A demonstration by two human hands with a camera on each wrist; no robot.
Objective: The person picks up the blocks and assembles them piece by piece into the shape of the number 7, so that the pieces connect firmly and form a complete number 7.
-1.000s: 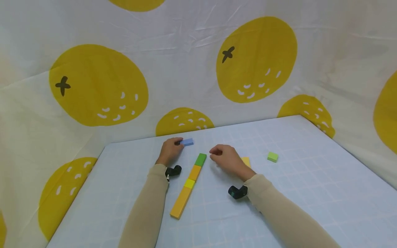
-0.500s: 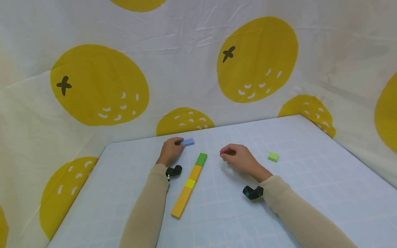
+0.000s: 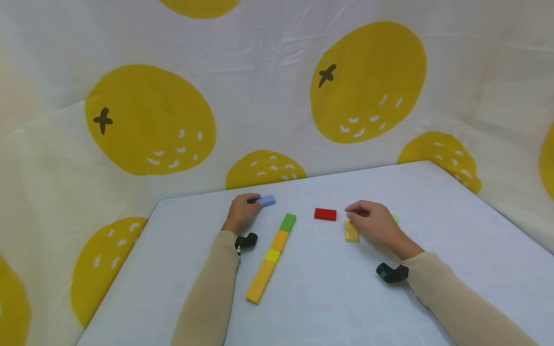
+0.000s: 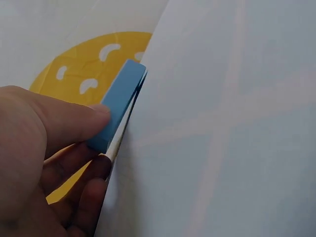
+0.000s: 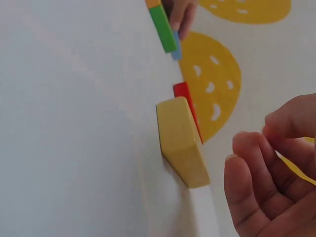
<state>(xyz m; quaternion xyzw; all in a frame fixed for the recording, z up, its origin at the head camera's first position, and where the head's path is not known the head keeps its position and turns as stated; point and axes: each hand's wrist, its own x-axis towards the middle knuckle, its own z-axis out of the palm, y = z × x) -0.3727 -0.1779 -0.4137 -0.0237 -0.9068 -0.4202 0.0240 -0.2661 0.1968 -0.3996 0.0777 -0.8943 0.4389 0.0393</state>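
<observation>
My left hand (image 3: pixel 242 211) pinches a small blue block (image 3: pixel 266 201) near the far edge of the table. The left wrist view shows the thumb on top of this blue block (image 4: pixel 123 96) and the fingers below it. My right hand (image 3: pixel 374 221) is beside a pale yellow block (image 3: pixel 351 232), with loosely bent fingers and nothing between them. In the right wrist view, a gap separates the fingertips (image 5: pixel 239 140) from that yellow block (image 5: pixel 177 131). A red block (image 3: pixel 325 215) lies left of the right hand. Behind this hand, a light green block (image 3: pixel 396 218) is mostly hidden.
Between the arms runs a slanted row of blocks, end to end: a green block (image 3: pixel 287 222), an orange block (image 3: pixel 280 240), a yellow block (image 3: pixel 272 255) and a longer orange block (image 3: pixel 261 282). A fruit-printed curtain (image 3: pixel 268 96) stands behind the table (image 3: pixel 329 298).
My right hand has moved right, away from the row, past the red block to the yellow one. The red block is uncovered, the light green one now mostly covered. My left hand keeps the blue block.
</observation>
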